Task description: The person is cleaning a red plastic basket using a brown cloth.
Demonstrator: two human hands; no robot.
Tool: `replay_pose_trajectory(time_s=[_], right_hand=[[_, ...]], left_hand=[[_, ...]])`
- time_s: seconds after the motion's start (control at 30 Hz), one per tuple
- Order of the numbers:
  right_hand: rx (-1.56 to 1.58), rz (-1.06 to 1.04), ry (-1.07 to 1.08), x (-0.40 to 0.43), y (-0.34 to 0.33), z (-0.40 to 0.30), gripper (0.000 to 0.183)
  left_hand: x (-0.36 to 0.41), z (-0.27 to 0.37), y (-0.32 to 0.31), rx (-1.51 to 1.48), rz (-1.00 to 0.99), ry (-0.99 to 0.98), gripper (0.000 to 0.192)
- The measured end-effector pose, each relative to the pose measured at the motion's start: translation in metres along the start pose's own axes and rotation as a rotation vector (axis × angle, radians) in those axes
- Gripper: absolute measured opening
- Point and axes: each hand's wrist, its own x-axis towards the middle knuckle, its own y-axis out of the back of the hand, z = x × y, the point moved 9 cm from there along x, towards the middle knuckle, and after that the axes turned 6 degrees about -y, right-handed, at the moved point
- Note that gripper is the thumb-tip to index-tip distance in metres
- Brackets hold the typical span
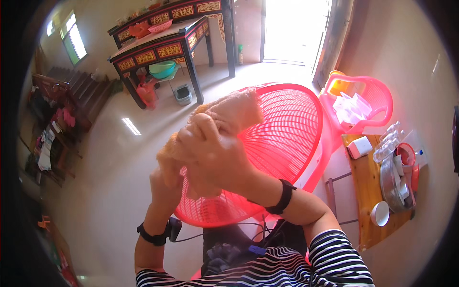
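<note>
Both hands hold up a bunched tan and yellowish towel-like cloth [236, 113] in front of me. My right hand [218, 154] grips it near its middle, with the knuckles uppermost. At the lower left edge of the cloth is my left hand [163, 186], its fingers partly hidden by the folds. Below the cloth, a wide round red plastic sieve basket [290, 125] with a slotted surface slants above my lap. Hands and cloth cover much of its left part. Whether either hand touches the basket cannot be told.
At right stand a pink plastic chair [383, 97] with white bags and a wooden bench [365, 215] bearing a metal basin [389, 183], a white bowl [380, 213] and bottles. A carved dark table [186, 46] stands ahead. Cables [263, 231] cross my lap.
</note>
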Motion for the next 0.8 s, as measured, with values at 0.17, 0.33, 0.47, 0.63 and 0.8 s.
replay_pose_trajectory(time_s=[0.17, 0.33, 0.47, 0.63, 0.8], right_hand=[[0.117, 0.071, -0.145, 0.006, 0.027, 0.039, 0.036], [0.02, -0.032, -0.429, -0.016, 0.046, 0.173, 0.034], [0.597, 0.044, -1.047, -0.077, 0.037, 0.258, 0.027], [0.692, 0.092, -0.957, -0.056, 0.061, 0.224, 0.02], [0.013, 0.186, -0.325, 0.015, 0.109, 0.113, 0.023]], left_hand=[[-0.011, 0.0, 0.007, -0.028, -0.008, 0.084, 0.037], [-0.044, -0.017, 0.023, -0.285, 0.017, 0.234, 0.053], [-0.056, -0.021, 0.027, -0.276, 0.052, 0.254, 0.052], [-0.037, -0.025, 0.032, -0.268, 0.071, 0.27, 0.051], [-0.008, -0.021, 0.061, -0.111, 0.166, 0.299, 0.047]])
